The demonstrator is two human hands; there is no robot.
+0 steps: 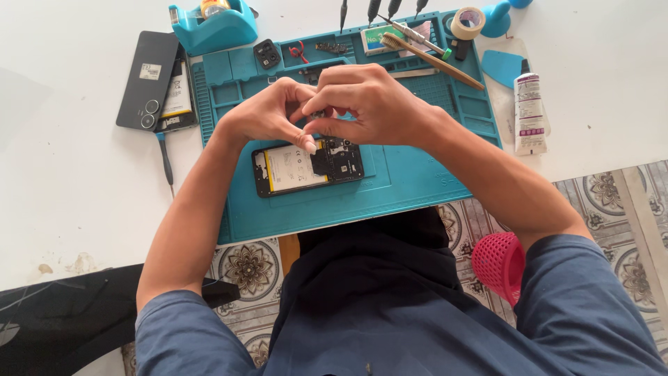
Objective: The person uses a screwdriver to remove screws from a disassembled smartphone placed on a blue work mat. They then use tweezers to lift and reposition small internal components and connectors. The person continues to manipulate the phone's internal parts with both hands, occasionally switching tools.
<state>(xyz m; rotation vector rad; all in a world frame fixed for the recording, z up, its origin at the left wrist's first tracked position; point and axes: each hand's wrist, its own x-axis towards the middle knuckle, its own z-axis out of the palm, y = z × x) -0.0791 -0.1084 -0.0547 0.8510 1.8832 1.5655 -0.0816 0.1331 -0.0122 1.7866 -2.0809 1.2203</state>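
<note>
Both forearms reach forward from the blue sleeves and converge over the teal work mat (417,188), elbows spread wide and wrists bent inward so that the hands meet knuckle to knuckle; the left hand (268,111) is curled, its thumb pointing down with the nail showing, the fingertips drawn together toward the right hand; the right hand (372,104) arches over from the other side, fingers folded and pinched against the left's; between the two sets of fingertips sits a small dark part (318,114), too small and too hidden to identify, which both hands appear to nip; the hands hover just above the opened phone (307,166), which lies flat on the mat with its back off, its pale yellow-edged battery and black boards exposed; a second phone and a black back cover (147,80) lie on the white table left of the mat; a glue tube (530,115) rests to the right; a tape dispenser (212,28) stands at the mat's far left corner; a brush (431,60) lies across the mat's far trays.
</note>
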